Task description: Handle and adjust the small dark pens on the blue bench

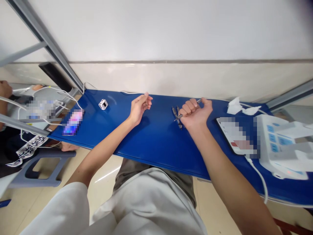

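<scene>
My right hand (195,112) is closed around a thin grey pen (178,117), palm turned up, its tip sticking out on the left. Just left of that hand, two more dark pens (175,112) lie side by side on the blue table (156,140), partly hidden by the fingers. My left hand (141,107) hovers over the middle of the table, fingers loosely curled and apart, with nothing visible in it.
Left on the table are a phone (73,123) and a small white device (103,104). At the right are crumpled tissue (234,106), a charging phone (236,135) and a white power strip (278,140). Grey frame posts stand at both ends; another person's hand (5,88) shows far left.
</scene>
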A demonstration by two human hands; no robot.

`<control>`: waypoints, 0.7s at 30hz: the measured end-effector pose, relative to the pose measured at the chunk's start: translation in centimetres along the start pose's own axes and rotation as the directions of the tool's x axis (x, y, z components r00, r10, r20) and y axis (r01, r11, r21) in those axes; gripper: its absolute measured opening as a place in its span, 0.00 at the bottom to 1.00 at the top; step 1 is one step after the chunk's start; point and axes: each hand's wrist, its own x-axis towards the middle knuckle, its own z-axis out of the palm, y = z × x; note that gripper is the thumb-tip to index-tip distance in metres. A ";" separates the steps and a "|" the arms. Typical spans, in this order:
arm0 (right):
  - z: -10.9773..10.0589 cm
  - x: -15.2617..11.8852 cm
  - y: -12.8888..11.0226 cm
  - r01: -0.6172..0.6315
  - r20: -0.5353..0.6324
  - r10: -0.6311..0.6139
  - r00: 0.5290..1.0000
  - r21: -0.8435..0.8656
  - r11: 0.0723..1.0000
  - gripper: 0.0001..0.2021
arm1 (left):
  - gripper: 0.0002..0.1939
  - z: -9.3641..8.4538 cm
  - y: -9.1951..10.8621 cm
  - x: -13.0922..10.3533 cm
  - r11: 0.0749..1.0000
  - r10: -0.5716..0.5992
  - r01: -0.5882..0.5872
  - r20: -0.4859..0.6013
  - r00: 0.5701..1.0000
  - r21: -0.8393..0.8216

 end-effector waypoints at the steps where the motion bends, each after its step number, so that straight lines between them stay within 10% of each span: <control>1: -0.1 0.1 0.0 -0.003 -0.002 0.003 1.000 0.010 1.000 0.29 | 0.27 0.0 0.0 0.0 1.000 0.005 -0.005 0.005 1.000 0.004; 21: 3.5 -1.4 1.6 0.118 0.075 -0.109 0.991 -0.121 0.986 0.32 | 0.26 1.0 -2.5 -1.9 0.939 -0.004 -0.156 0.463 0.887 0.307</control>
